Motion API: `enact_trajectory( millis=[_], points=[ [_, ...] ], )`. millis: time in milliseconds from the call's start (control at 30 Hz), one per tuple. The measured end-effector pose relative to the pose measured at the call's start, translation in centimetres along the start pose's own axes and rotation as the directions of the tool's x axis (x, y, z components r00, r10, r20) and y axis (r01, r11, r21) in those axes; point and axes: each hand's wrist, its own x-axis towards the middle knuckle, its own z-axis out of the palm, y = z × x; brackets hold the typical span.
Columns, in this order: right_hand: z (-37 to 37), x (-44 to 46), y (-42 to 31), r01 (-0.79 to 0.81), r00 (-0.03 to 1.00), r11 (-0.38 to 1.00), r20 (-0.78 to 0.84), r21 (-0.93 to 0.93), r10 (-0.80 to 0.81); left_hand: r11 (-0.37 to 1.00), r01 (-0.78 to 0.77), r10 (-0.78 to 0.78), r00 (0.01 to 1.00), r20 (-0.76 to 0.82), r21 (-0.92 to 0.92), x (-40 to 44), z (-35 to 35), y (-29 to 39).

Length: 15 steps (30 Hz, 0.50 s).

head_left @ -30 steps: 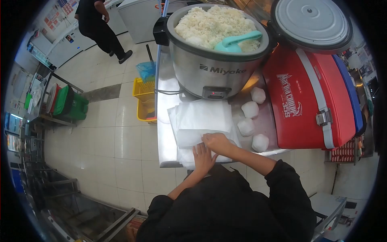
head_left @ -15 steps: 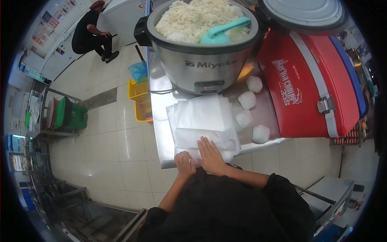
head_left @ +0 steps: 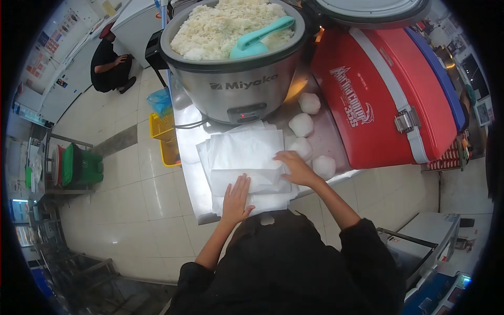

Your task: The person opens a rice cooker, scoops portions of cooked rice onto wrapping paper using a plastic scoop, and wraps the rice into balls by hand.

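Note:
A stack of white paper sheets (head_left: 247, 147) lies on the steel table (head_left: 184, 123), with a folded flap across its lower part. My left hand (head_left: 237, 199) rests flat on the flap, its fingers stretched out. At the right end of the flap is my right hand (head_left: 296, 167), fingers bent near the paper's edge; whether they pinch it is unclear. Several round white wrapped bundles (head_left: 301, 125) stand right of the sheets. Behind the sheets is a large rice cooker (head_left: 231, 94) full of rice (head_left: 220, 29), with a turquoise scoop (head_left: 257, 42) on top.
A red cooler (head_left: 380, 105) stands at the right, beside the cooker's open lid (head_left: 373, 8). Yellow baskets (head_left: 165, 136) are left of the table. A co-worker (head_left: 107, 63) crouches at the back left. A green bin (head_left: 81, 165) stands further left.
My left hand has moved from the lower left edge up onto the flap. My right hand has shifted from the flap's middle to its right end. The co-worker, earlier standing, is now crouching.

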Motion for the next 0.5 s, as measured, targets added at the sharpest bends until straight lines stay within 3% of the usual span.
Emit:
enact_trajectory(
  millis=[33,67,133,167,233,300,333,367,400,500],
  points=[
    [1.0,0.7,0.8,0.157,0.974,0.981,0.150,0.111,-0.173,1.000,-0.004,0.004,1.000,0.014,0.016,-0.1,-0.2,-0.1],
    [1.4,1.1,1.7,0.156,0.974,0.981,0.146,0.114,-0.172,0.999,-0.008,0.007,1.000,0.029,0.035,-0.2,-0.4,-0.2],
    [1.8,1.2,2.9,-0.093,0.834,0.989,0.552,0.119,0.012,0.999,-0.004,0.002,0.999,0.042,0.043,-0.3,-0.5,-0.2],
    [1.3,0.6,3.5,-0.096,0.836,0.988,0.549,0.122,0.013,0.999,-0.001,-0.002,0.999,0.052,0.046,-0.2,-0.6,-0.3],
    [-1.4,-1.1,3.5,-0.144,0.884,0.990,0.449,-0.010,0.133,0.999,-0.002,0.000,0.999,0.054,0.040,-0.4,-0.3,-0.6],
    [-4.2,-3.1,2.1,-0.232,0.917,0.933,0.259,-0.275,0.304,1.000,0.004,-0.006,0.998,0.056,0.029,-0.5,0.0,-0.6],
    [-4.5,-3.1,0.5,-0.232,0.915,0.933,0.263,-0.276,0.305,0.999,-0.003,0.001,0.999,0.052,0.035,-0.4,-0.1,-0.6],
    [-3.9,-2.8,-1.3,-0.267,0.957,0.920,0.031,-0.287,0.287,0.999,-0.011,0.009,0.999,0.050,0.042,-0.3,-0.2,-0.6],
    [-2.6,-2.6,-3.1,-0.307,0.945,0.907,-0.205,-0.287,0.255,0.999,-0.010,0.008,0.998,0.055,0.041,-0.3,-0.3,-0.6],
    [4.1,-2.4,-10.0,-0.053,0.990,0.993,-0.125,0.104,0.066,0.998,-0.003,-0.002,0.997,0.075,0.069,-0.2,0.1,-0.8]
  ],
)
